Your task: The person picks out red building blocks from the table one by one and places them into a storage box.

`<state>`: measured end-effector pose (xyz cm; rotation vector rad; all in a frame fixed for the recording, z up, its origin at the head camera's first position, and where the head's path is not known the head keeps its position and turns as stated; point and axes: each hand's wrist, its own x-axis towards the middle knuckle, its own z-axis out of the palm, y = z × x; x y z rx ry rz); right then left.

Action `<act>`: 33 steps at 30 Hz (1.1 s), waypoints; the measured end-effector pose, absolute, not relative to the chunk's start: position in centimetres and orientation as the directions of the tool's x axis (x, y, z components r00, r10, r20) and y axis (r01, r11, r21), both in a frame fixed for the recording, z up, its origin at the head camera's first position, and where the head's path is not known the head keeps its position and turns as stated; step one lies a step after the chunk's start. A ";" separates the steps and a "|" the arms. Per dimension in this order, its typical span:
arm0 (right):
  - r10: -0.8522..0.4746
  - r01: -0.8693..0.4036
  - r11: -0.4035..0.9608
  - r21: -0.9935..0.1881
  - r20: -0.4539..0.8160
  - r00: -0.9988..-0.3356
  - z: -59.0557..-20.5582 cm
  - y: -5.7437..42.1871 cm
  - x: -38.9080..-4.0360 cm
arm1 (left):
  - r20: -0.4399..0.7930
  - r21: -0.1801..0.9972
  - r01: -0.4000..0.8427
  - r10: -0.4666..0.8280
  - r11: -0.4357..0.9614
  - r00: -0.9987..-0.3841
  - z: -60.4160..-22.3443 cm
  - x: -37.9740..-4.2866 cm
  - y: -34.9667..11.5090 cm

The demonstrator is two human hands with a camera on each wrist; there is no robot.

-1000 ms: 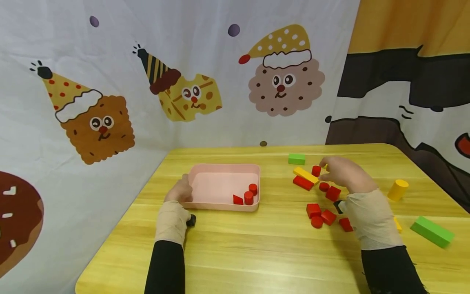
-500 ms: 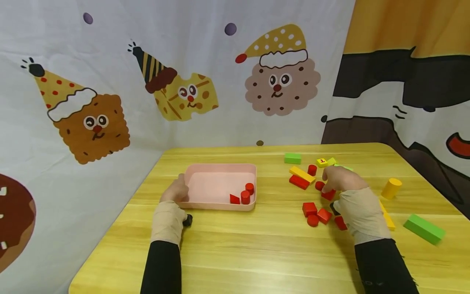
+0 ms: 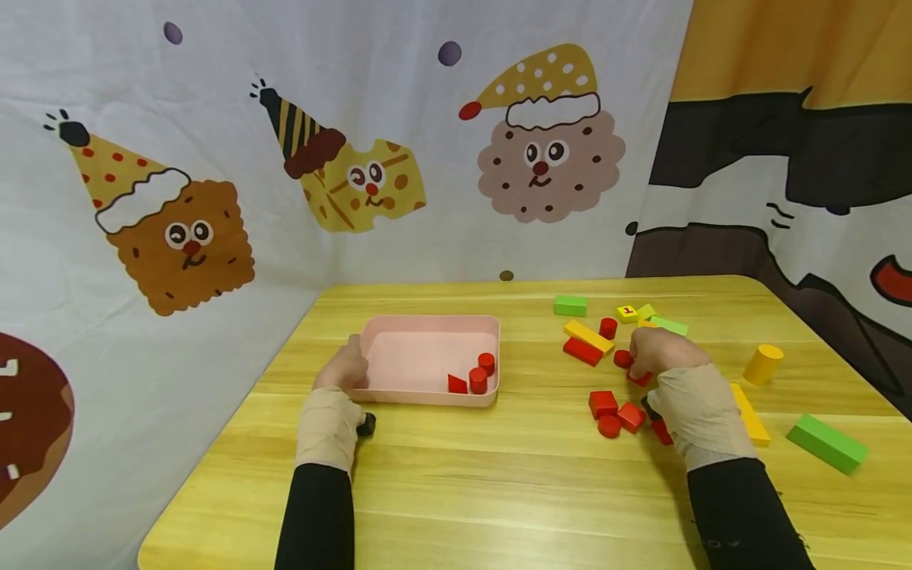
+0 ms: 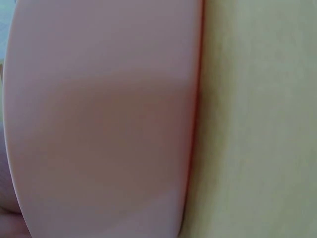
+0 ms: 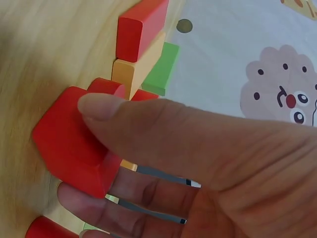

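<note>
With my left hand (image 3: 342,367) I grip the left end of a shallow pink tray (image 3: 427,397); its pink wall (image 4: 109,124) fills much of the left wrist view. Inside the tray's right end are two red cylinders (image 3: 478,381) and a red wedge-like block (image 3: 457,384). My right hand (image 3: 663,350) pinches a chunky angular red block (image 5: 69,141), thumb on the near face and fingers on the far side. In the head view most of that block is hidden by the hand. A small red cylinder (image 3: 623,359) sits right beside the fingertips.
Several red blocks (image 3: 603,404) lie nearer me. Beyond are a long red block (image 3: 583,351), a yellow bar (image 3: 588,337) and a green block (image 3: 570,305). At right stand a yellow cylinder (image 3: 763,365) and a long green block (image 3: 827,443). A patterned cloth (image 3: 456,142) hangs behind the table.
My right hand has come down and nearer from among the farther blocks, and its fingers have closed on the angular red block. The left hand keeps its hold on the tray.
</note>
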<state>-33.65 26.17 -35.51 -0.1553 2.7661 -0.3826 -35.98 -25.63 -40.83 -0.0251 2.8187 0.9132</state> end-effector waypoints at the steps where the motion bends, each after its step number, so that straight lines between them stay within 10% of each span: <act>1: -0.154 -0.060 0.957 -0.284 -0.319 -0.935 -35.5 26.2 -33.7 | -0.174 0.578 -0.069 0.041 0.813 -0.984 -40.8 -36.0 -25.6; 33: -0.298 -0.278 0.914 -0.296 -0.023 -0.954 -32.1 22.9 -32.4 | -0.190 0.625 -0.098 0.028 0.774 -0.981 -40.7 -35.8 -25.5</act>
